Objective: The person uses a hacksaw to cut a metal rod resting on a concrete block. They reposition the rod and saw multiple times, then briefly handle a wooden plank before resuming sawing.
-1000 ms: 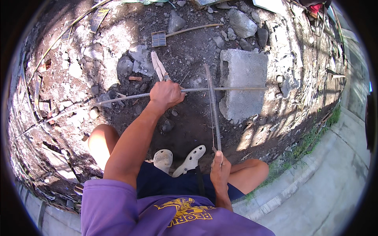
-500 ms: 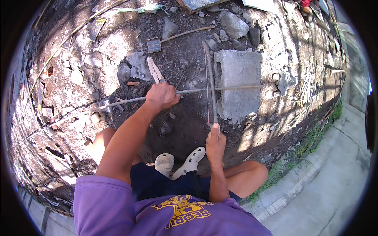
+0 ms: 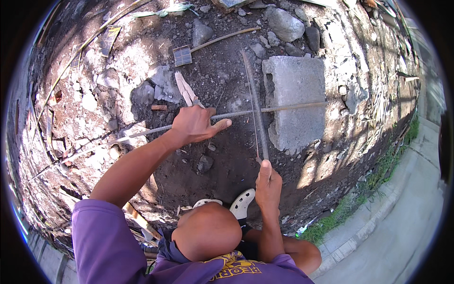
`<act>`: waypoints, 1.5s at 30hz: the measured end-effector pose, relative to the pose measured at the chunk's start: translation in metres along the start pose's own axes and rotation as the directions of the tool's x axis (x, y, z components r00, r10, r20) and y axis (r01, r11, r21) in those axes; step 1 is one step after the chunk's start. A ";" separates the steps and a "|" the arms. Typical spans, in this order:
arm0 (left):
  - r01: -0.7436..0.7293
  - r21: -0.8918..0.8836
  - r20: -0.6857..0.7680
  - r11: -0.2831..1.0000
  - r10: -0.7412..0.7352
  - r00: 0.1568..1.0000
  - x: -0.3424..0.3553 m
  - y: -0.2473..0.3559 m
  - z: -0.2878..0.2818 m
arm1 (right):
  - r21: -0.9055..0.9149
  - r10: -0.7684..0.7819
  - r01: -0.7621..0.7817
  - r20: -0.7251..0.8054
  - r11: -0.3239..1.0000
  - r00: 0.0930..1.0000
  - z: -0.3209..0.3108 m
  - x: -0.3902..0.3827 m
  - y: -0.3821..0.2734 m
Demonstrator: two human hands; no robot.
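R fingers (image 3: 274, 180) on saw (image 3: 261, 135); yel. lettering (image 3: 236, 271)

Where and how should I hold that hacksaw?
I'd take the hacksaw by its near end, from the picture's bottom side, as the right grip does: its long frame and thin blade point away across the metal rod, so that end is probably safest.

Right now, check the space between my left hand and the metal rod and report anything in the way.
Nothing visible stands in the way: the left hand is on the rod. The saw crosses it farther right, before the block.
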State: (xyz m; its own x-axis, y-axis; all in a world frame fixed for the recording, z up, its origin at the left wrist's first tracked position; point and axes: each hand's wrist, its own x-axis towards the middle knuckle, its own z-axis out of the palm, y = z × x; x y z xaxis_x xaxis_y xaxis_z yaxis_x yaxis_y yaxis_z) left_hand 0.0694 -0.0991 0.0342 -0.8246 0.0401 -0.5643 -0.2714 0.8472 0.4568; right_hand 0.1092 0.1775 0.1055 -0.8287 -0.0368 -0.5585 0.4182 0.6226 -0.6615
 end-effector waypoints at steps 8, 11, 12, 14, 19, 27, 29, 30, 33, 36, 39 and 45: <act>0.030 -0.019 -0.047 0.999 -0.031 0.998 -0.004 0.002 0.006 | 0.086 -0.145 0.138 0.080 0.987 0.986 -0.005 0.009 0.023; 0.073 -0.026 -0.071 0.997 -0.074 0.995 -0.001 0.004 0.011 | 0.143 -0.214 0.199 0.100 0.970 0.972 -0.004 0.012 0.027; 0.069 -0.014 -0.095 0.998 -0.070 0.993 -0.003 0.005 0.014 | 0.112 -0.143 0.132 0.096 0.985 0.985 -0.005 0.012 0.028; 0.007 0.004 -0.139 1.000 -0.006 0.990 -0.001 0.003 0.016 | 0.117 -0.262 0.250 0.096 0.961 0.960 -0.007 0.013 0.030; -0.110 0.020 -0.309 0.994 0.111 0.945 0.002 -0.009 0.031 | 0.077 -0.270 0.263 0.107 0.962 0.957 -0.012 0.015 0.032; -0.230 -0.236 -0.336 0.944 0.142 0.931 0.032 -0.093 0.045 | 0.307 -0.409 0.389 0.002 0.869 0.912 0.002 0.007 0.061; -0.096 -0.368 -0.292 0.925 -0.017 0.956 0.035 -0.118 0.042 | 0.371 -0.481 0.499 -0.146 0.783 0.864 0.001 0.003 0.067; -0.135 -0.334 -0.279 0.933 0.039 0.959 0.035 -0.127 0.039 | 0.384 -0.508 0.548 -0.210 0.743 0.836 0.000 0.002 0.071; -0.375 0.265 -0.379 0.888 0.453 0.807 0.035 -0.137 0.029 | 0.411 -0.429 0.547 -0.347 0.730 0.834 -0.006 0.005 0.092; -0.205 -0.110 -0.240 0.973 0.174 0.955 0.031 -0.128 0.019 | 0.474 -0.336 0.509 -0.404 0.719 0.851 -0.011 0.009 0.125; -0.132 0.222 -0.360 0.966 0.207 0.910 0.033 -0.116 0.021 | 0.499 -0.253 0.504 -0.487 0.704 0.836 -0.018 0.008 0.156; 0.163 0.200 -0.494 0.966 -0.044 0.868 0.048 -0.119 0.013 | 0.453 -0.122 0.544 -0.679 0.706 0.724 -0.041 0.006 0.187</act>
State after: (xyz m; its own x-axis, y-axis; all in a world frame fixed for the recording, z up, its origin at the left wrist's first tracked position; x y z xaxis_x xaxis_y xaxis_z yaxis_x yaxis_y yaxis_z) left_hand 0.0686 -0.1911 -0.0561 -0.9492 -0.2646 -0.1705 -0.2975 0.9310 0.2115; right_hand 0.1672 0.3258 -0.0012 -0.9037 0.4279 0.0165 0.0128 0.0655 -0.9978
